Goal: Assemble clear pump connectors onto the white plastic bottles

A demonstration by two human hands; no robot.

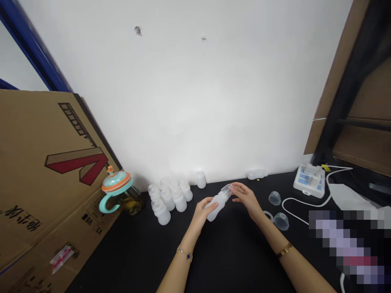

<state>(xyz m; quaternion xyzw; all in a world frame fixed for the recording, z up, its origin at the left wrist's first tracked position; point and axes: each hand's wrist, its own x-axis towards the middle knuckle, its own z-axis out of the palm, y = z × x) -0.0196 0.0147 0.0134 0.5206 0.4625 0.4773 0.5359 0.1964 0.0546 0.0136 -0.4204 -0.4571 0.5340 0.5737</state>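
Note:
My left hand [202, 212] grips the body of a frosted white baby bottle [216, 205], tilted up to the right above the black table [226, 252]. The fingers of my right hand [248, 198] rest on the clear cap [226, 189] at the bottle's top end. Both wrists wear thin bracelets. A cluster of several similar capped bottles [169, 198] stands to the left of my hands. One more bottle [200, 179] stands by the wall, and another bottle [256, 174] lies on its side further right.
Two clear domed caps [274, 198] [281, 221] lie right of my hands. A white device [309, 180] with a white cable [297, 200] sits at back right. A teal and orange handled cup [118, 190] stands beside a big cardboard box [45, 183] on the left.

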